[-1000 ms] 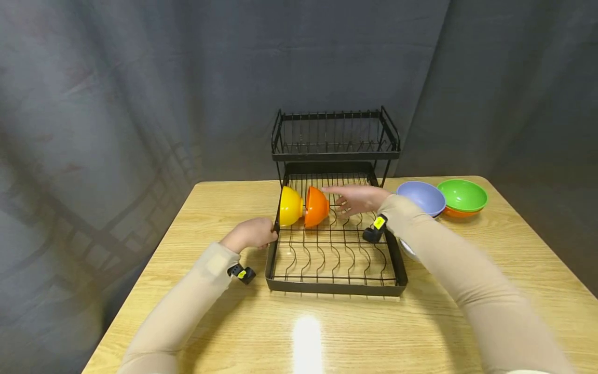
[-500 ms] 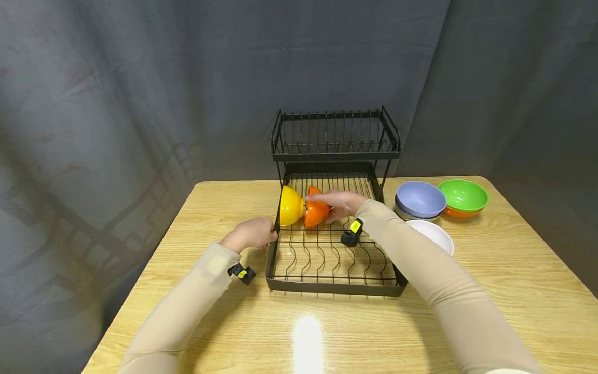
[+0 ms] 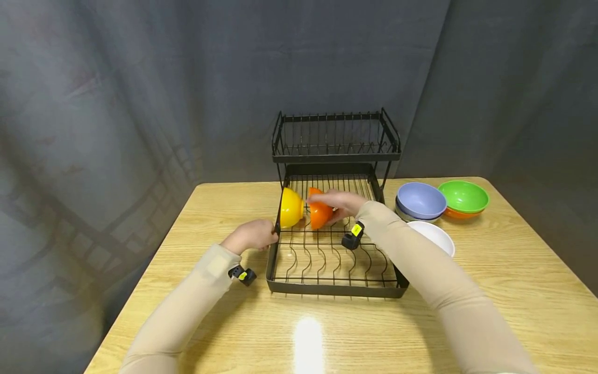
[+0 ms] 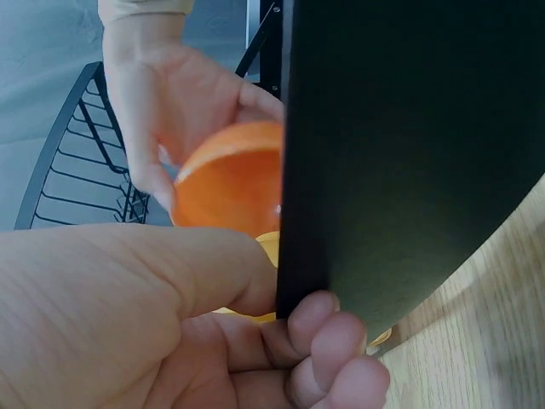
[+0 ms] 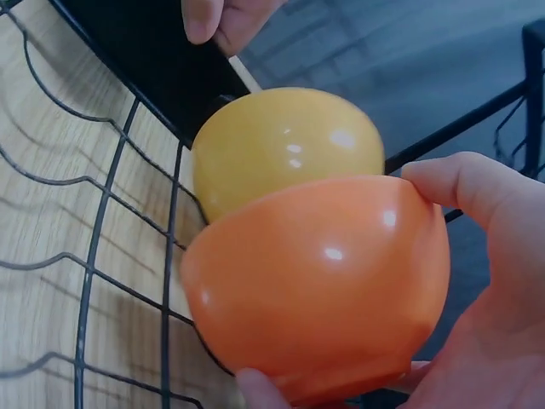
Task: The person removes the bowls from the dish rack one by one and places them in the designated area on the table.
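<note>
An orange bowl [image 3: 320,212] stands on its side in the lower tier of a black dish rack [image 3: 336,289], its opening facing left. My right hand [image 3: 340,201] grips it, thumb at the rim and fingers around the base, as the right wrist view of the orange bowl [image 5: 324,281] shows. Just left of it a yellow bowl [image 3: 291,208] also lies on its side, against the rack's left wall. With thumb and curled fingers my left hand [image 3: 254,235] pinches that left wall [image 4: 358,170], seen close up in the left wrist view.
Right of the rack, a periwinkle bowl [image 3: 421,200] is stacked on darker bowls. Beside it a green bowl [image 3: 463,196] sits on an orange one. A white bowl [image 3: 434,236] lies nearer, partly behind my right sleeve. The rack's upper tier [image 3: 336,156] overhangs the back.
My right hand has moved left onto the orange bowl and taken hold of it. The bowl has shifted slightly right, away from the yellow one. My left hand stays on the rack wall.
</note>
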Available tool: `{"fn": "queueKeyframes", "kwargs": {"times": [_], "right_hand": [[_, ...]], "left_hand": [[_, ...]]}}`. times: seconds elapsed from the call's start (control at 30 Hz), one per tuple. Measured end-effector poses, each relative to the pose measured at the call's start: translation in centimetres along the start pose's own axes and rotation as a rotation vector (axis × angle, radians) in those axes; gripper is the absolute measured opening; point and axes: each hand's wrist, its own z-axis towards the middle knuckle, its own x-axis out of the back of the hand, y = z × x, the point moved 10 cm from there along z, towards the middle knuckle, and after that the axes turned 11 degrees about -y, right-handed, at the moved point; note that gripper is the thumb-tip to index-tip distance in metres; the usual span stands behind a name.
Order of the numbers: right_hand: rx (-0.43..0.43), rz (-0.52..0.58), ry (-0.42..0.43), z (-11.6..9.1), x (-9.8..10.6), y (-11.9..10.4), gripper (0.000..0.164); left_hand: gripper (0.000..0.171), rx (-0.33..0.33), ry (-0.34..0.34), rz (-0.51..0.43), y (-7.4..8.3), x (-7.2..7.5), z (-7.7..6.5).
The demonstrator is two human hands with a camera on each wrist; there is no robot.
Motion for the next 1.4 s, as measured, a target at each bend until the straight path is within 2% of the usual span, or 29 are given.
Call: {"fn": "queueKeyframes", "kwargs": {"times": [0.13,0.2,0.33,0.53,0.7,0.8,1.0,1.13,1.27,1.4], "right_hand": [[0.018,-0.017,-0.021,-2.2,0.4,-0.1,0.078],[0.055,-0.020,-0.053,-3.5,0.6,-0.4,0.081],[0.148,0.036,-0.083,-6.6,1.3,-0.9,0.074],[0.372,0.155,-0.160,-12.2,1.5,-1.7,0.055],[0.626,0.318,-0.340,-16.5,2.4,-1.6,0.030],[0.712,0.427,-0.404,-18.5,3.7,-0.8,0.030],[0.738,0.711,-0.479,-20.3,6.7,2.2,0.040],[0.745,0.879,-0.534,-21.1,7.9,4.2,0.047],[0.724,0.958,-0.582,-21.6,8.3,5.9,0.050],[0.689,0.925,-0.574,-21.6,8.5,7.4,0.050]], "left_hand": [[0.029,0.000,-0.002,0.001,0.0,0.0,0.0],[0.029,0.002,-0.002,0.004,0.0,0.0,0.0],[0.029,0.004,0.004,0.010,0.1,0.1,-0.2],[0.028,0.006,0.010,0.008,-0.2,0.3,-0.4],[0.028,0.017,0.000,0.006,-0.3,0.3,-0.3],[0.029,0.014,-0.003,0.007,-0.2,0.2,-0.2],[0.029,0.007,-0.009,0.010,0.0,0.1,-0.1],[0.029,0.014,-0.009,0.004,0.0,0.1,-0.2],[0.030,0.010,-0.012,0.007,0.0,0.1,-0.1],[0.030,0.008,-0.016,0.005,0.1,0.0,-0.2]]}}
